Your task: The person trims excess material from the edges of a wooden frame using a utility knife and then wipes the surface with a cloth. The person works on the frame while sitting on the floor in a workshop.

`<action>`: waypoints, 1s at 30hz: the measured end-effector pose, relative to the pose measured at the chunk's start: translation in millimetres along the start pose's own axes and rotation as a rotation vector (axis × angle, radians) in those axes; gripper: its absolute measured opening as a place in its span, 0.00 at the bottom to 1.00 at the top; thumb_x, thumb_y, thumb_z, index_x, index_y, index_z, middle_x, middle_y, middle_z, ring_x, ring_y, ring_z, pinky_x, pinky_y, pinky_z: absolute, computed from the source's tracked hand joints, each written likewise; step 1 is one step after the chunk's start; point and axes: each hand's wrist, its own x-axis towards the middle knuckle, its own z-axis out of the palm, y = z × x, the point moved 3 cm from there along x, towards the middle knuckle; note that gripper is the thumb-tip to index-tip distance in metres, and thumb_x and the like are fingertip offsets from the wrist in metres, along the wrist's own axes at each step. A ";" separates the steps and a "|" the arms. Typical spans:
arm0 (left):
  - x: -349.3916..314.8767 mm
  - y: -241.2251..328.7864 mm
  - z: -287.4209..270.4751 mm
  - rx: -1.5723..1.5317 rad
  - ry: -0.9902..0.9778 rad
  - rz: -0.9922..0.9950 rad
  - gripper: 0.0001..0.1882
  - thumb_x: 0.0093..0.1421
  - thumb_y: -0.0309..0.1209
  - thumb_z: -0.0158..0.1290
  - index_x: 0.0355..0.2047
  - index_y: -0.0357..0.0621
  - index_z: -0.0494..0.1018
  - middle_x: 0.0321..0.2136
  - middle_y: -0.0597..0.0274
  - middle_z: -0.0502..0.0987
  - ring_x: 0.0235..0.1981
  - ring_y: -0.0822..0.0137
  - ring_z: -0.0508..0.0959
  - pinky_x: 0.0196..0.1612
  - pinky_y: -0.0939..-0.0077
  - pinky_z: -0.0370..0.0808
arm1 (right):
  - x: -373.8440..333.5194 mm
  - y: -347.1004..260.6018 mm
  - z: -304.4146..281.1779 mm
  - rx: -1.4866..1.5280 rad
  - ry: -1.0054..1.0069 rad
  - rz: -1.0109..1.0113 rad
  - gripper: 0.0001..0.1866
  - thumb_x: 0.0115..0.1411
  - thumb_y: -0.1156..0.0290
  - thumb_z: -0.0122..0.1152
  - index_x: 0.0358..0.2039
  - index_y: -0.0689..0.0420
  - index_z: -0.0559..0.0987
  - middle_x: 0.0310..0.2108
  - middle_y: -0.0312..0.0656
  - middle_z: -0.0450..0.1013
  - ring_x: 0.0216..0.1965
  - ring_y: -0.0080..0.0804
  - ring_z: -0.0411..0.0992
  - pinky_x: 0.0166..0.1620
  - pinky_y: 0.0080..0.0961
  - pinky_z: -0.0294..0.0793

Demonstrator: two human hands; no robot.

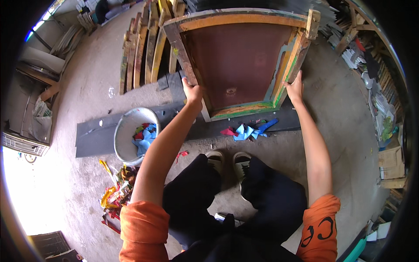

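Observation:
A paint-stained wooden screen-printing frame (pixel 238 65), with dark reddish-brown mesh across it, stands tilted in front of me. My left hand (pixel 192 91) is closed round its left side rail. On the opposite rail, my right hand (pixel 295 89) grips the wood, thumb on the inner face. The fingers of both hands are partly hidden behind the rails. Green and yellow paint marks the lower and right rails. Just below the frame's bottom edge lie blue and red scraps (pixel 246 131) on a dark strip (pixel 94 137) on the floor.
A white bucket (pixel 121 131) holding blue and red scraps stands at left, with a yellow and red scrap pile (pixel 117 192) beside it. Several wooden frames (pixel 146 48) lean together at far left. Cardboard (pixel 390 162) and stacked clutter line the right side.

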 end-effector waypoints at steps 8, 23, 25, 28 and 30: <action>48.1 -34.8 20.9 0.204 0.015 0.009 0.32 0.41 0.13 0.45 0.49 0.44 0.54 0.32 0.54 0.69 0.29 0.66 0.70 0.30 0.74 0.69 | 22.1 39.1 42.9 0.071 -0.116 0.103 0.35 0.45 0.75 0.63 0.53 0.60 0.57 0.39 0.54 0.72 0.44 0.49 0.70 0.45 0.37 0.68; 11.7 -49.9 9.9 0.777 0.227 0.737 0.32 0.47 0.20 0.54 0.52 0.38 0.53 0.40 0.50 0.59 0.45 0.58 0.61 0.50 0.68 0.60 | -186.7 56.4 124.9 0.015 -0.475 -0.275 0.31 0.39 0.74 0.64 0.48 0.50 0.67 0.42 0.42 0.64 0.44 0.41 0.61 0.50 0.42 0.57; -21.6 -76.4 -9.9 0.796 0.119 0.749 0.29 0.46 0.22 0.56 0.47 0.37 0.55 0.45 0.46 0.57 0.46 0.51 0.58 0.51 0.58 0.56 | -191.8 44.3 122.4 -0.011 -0.563 -0.297 0.31 0.39 0.76 0.64 0.48 0.48 0.68 0.42 0.41 0.64 0.43 0.40 0.61 0.48 0.42 0.59; -66.4 -119.0 -22.1 0.889 -0.396 0.753 0.25 0.41 0.20 0.56 0.42 0.39 0.63 0.38 0.51 0.63 0.43 0.50 0.61 0.47 0.58 0.59 | -186.3 47.4 131.6 0.092 -0.559 -0.329 0.16 0.41 0.80 0.62 0.34 0.56 0.74 0.37 0.40 0.66 0.39 0.39 0.64 0.44 0.35 0.63; -87.1 -147.2 -18.0 0.985 -0.656 0.647 0.30 0.41 0.28 0.61 0.46 0.45 0.64 0.41 0.54 0.63 0.42 0.52 0.62 0.45 0.61 0.62 | -180.3 49.7 140.1 0.204 -0.501 -0.283 0.07 0.44 0.80 0.61 0.26 0.61 0.74 0.31 0.43 0.68 0.34 0.41 0.68 0.38 0.31 0.66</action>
